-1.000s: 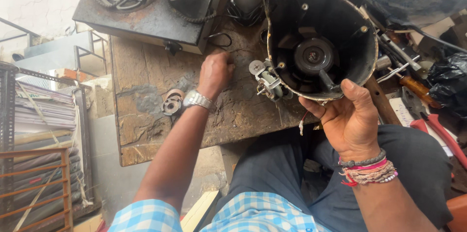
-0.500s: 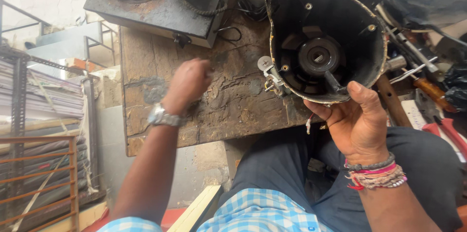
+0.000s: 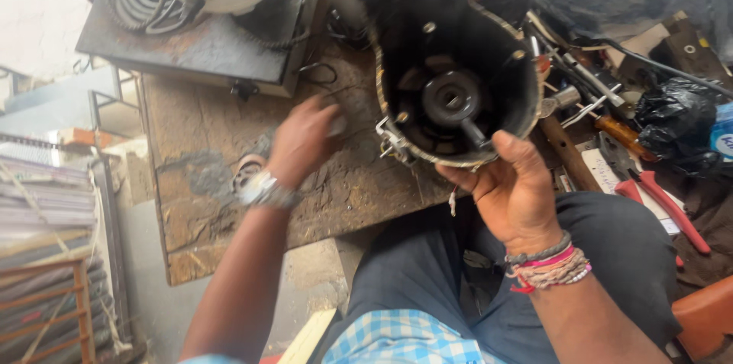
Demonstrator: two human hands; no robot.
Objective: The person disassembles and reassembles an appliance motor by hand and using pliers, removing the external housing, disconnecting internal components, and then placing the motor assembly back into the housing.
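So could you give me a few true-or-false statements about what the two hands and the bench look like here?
1. The right hand grips the rim of the black housing. True.
2. The left hand also holds the housing. False: it is apart from it, over the wooden bench, blurred.
3. A round hub sits in the middle of the housing. True.
4. The left wrist is bare. False: it wears a metal watch.
5. Red-handled pliers lie to the right of the housing. True.
6. The right wrist is bare. False: it wears several bracelets.
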